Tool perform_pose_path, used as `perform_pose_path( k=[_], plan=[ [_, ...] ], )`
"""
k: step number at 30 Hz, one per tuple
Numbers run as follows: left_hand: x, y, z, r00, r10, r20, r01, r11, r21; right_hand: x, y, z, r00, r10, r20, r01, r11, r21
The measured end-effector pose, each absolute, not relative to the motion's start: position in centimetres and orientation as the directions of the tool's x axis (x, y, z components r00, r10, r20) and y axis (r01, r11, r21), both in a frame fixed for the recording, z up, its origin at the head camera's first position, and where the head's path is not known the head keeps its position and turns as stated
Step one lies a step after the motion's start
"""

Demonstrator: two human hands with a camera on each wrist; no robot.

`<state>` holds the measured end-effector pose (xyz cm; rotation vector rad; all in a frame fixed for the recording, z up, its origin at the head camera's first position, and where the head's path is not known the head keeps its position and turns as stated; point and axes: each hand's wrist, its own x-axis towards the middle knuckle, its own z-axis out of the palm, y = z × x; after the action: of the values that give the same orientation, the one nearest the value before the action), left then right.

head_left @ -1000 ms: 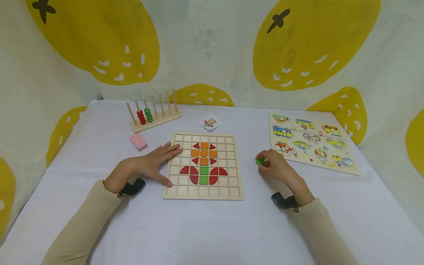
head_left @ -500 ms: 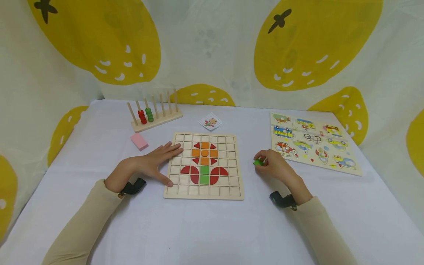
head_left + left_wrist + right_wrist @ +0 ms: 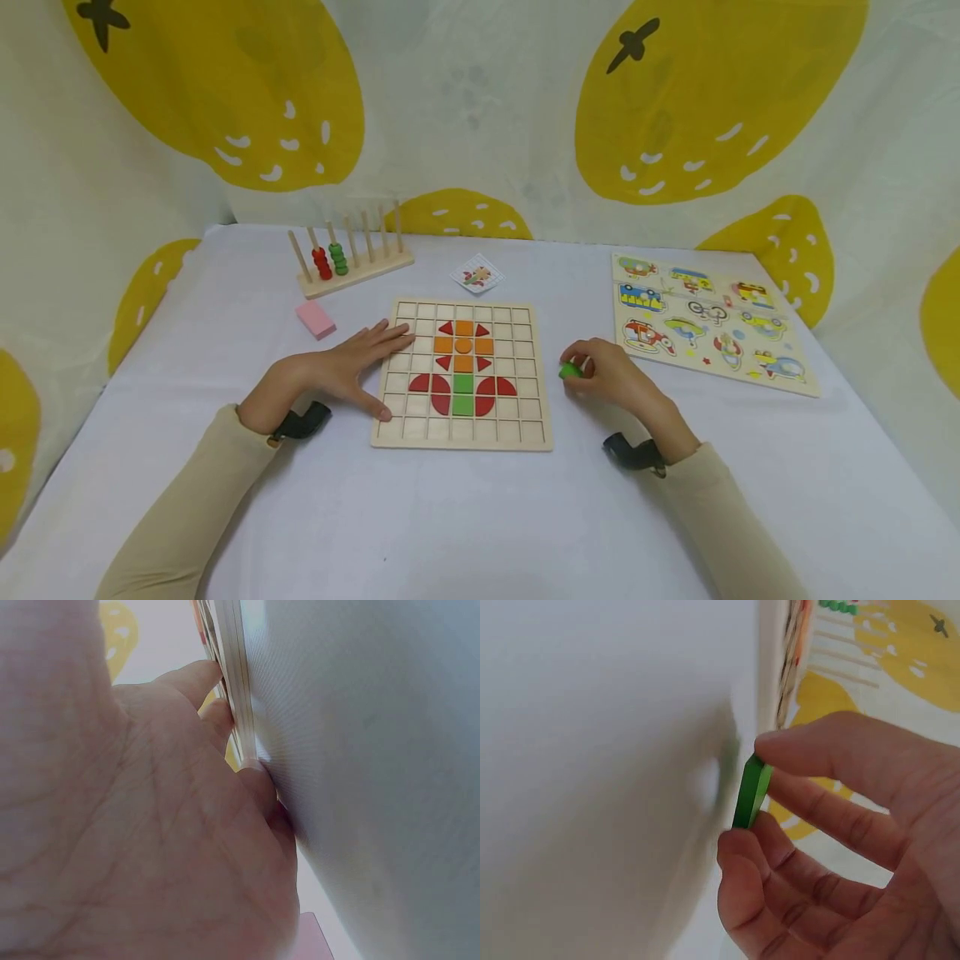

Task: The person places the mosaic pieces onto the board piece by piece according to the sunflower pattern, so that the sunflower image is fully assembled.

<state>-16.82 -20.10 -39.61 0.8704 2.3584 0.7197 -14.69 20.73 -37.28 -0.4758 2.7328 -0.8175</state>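
My left hand (image 3: 341, 367) lies with spread fingers along the left side of a wooden grid board (image 3: 517, 417), thumb and fingertips on its edge. In the left wrist view the fingers (image 3: 191, 682) reach the board's side. Orange squares, an orange circle (image 3: 464, 345), red triangles, red quarter-circle pieces (image 3: 441, 405) and two green squares (image 3: 462, 406) sit in the grid. Right of the board, my right hand (image 3: 611, 371) pinches a small green piece (image 3: 751, 791) between thumb and fingertips, over the white cloth. The piece's full outline is partly covered by the fingers.
A small pattern card (image 3: 477, 274) lies behind the board. At the back left stands a peg rack (image 3: 360, 271) with red and green beads, and a pink block (image 3: 316, 320) is in front of it. A vehicle puzzle board (image 3: 705, 325) lies at the right.
My right hand has moved a little left, nearer the grid board, with the green piece in its fingers. The left hand has stayed in place on the board's edge.
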Motion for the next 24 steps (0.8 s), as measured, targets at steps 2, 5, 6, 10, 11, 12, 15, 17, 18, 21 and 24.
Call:
perform_pose_path(
  k=[2, 5, 6, 10, 11, 12, 15, 17, 18, 21, 24],
  plan=[
    [-16.8, -20.1, -39.5, -0.66, 0.697, -0.281, 0.418, 0.651, 0.634, -14.5, 20.4, -37.1, -0.906, -0.405, -0.125, -0.263, 0.769, -0.583],
    [-16.8, -20.1, -39.5, -0.662, 0.694, -0.283, 0.414, 0.654, 0.633, -14.0, 19.7, -36.8, -0.887, -0.448, -0.107, -0.298, 0.735, -0.609],
    [-16.8, -20.1, -39.4, -0.663, 0.693, -0.284, 0.412, 0.655, 0.633, -13.8, 19.4, -36.8, -0.881, -0.461, -0.104, -0.307, 0.725, -0.616],
    [-16.7, -20.0, -39.5, -0.663, 0.692, -0.286, 0.408, 0.654, 0.637, -13.0, 18.2, -36.6, -0.86, -0.497, -0.112, -0.324, 0.702, -0.634],
    [-16.7, -20.1, -39.5, -0.663, 0.691, -0.288, 0.407, 0.655, 0.637, -12.8, 17.9, -36.6, -0.854, -0.507, -0.115, -0.327, 0.697, -0.638],
    [-16.7, -20.1, -39.5, -0.662, 0.693, -0.286, 0.407, 0.653, 0.639, -12.6, 17.5, -36.6, -0.849, -0.515, -0.121, -0.328, 0.692, -0.643],
    [-16.7, -20.1, -39.6, -0.662, 0.694, -0.284, 0.408, 0.651, 0.64, -12.1, 16.5, -36.5, -0.832, -0.541, -0.12, -0.348, 0.679, -0.646],
    [-16.7, -20.1, -39.7, -0.661, 0.694, -0.285, 0.408, 0.651, 0.64, -11.9, 15.8, -36.5, -0.82, -0.562, -0.107, -0.374, 0.668, -0.643],
    [-16.7, -20.1, -39.6, -0.661, 0.695, -0.284, 0.408, 0.65, 0.641, -11.7, 15.5, -36.4, -0.816, -0.569, -0.102, -0.384, 0.665, -0.64],
    [-16.7, -20.1, -39.6, -0.66, 0.696, -0.284, 0.409, 0.649, 0.641, -11.4, 14.5, -36.3, -0.796, -0.6, -0.08, -0.426, 0.649, -0.63],
    [-16.7, -20.1, -39.7, -0.661, 0.694, -0.286, 0.411, 0.653, 0.636, -10.9, 13.5, -36.3, -0.778, -0.622, -0.092, -0.436, 0.639, -0.634]
  ],
)
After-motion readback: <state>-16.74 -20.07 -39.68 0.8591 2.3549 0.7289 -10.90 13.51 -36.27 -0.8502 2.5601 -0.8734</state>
